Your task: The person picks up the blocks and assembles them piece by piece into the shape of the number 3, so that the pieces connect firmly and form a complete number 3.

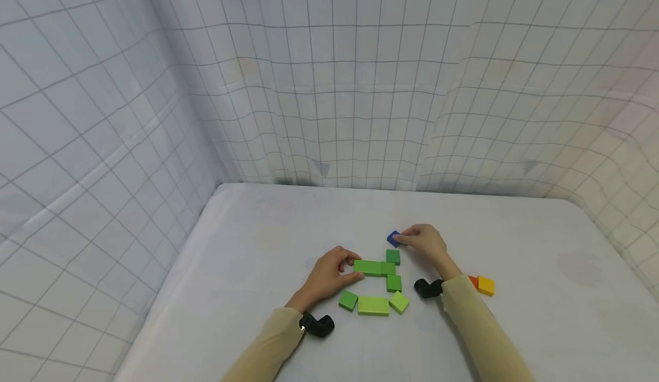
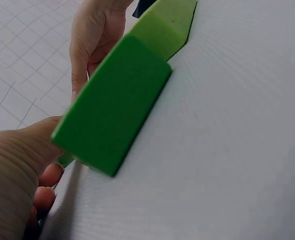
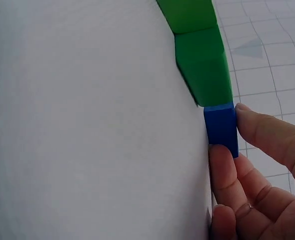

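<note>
A small blue block [image 1: 393, 239] lies turned at an angle beyond the dark green block [image 1: 393, 257]. My right hand [image 1: 425, 240] pinches it between thumb and fingers, as the right wrist view confirms with the blue block [image 3: 221, 126] at the fingertips. My left hand [image 1: 329, 270] has its thumb and forefinger on either long side of a long green block [image 1: 368, 267], near its left end. That block meets a short green block [image 1: 388, 268] on its right. Another green block [image 1: 393, 283] lies just nearer.
Closer to the body, a green block [image 1: 348, 301], a long lime block [image 1: 373, 306] and a turned lime block [image 1: 399, 302] form a row. By the right sleeve lie a yellow block [image 1: 486, 286] and a partly hidden orange block [image 1: 472, 281]. White gridded cloth [image 1: 360, 113] hangs behind the table.
</note>
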The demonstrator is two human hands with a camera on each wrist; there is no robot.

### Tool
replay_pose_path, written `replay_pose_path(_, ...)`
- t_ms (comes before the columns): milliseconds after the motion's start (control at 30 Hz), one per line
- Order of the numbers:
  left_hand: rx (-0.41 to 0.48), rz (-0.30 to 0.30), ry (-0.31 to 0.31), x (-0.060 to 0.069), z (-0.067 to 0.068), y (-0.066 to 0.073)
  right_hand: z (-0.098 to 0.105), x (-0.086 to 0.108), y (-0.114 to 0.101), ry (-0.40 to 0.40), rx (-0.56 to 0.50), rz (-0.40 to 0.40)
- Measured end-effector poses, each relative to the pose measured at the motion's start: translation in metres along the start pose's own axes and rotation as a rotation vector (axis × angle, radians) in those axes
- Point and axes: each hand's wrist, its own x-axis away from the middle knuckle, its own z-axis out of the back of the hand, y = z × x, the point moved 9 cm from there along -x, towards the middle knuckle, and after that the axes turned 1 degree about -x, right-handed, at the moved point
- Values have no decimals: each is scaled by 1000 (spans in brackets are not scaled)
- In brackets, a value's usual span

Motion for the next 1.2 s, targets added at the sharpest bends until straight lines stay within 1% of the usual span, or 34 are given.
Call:
replay_pose_path(133,-11,-5,3,0,-1,-1,-3,-1,4,-18,-15,4)
replay_pose_path(300,-13,-15,16,0,-1,-2,-5,-1,3,-36,-10,13)
replay_pose_path(433,-10,-8,14,0,-1,-3,-5,-1,2,-46,-7,24)
replay_pose_path(733,-19,-2,9,-1,-1,-2,-6,-1,0,-61,13,30)
replay_pose_path(867,-18,-1,6,-1,0,-1,-7,-1,0,-67,6,26)
replay_pose_path(967,-18,0,3,-1,-1,-2,-7,-1,2,-67,-3,9)
replay_pose_path(1200,-18,1,3,-2,-2,-4,-9,0,2,-69,1,18)
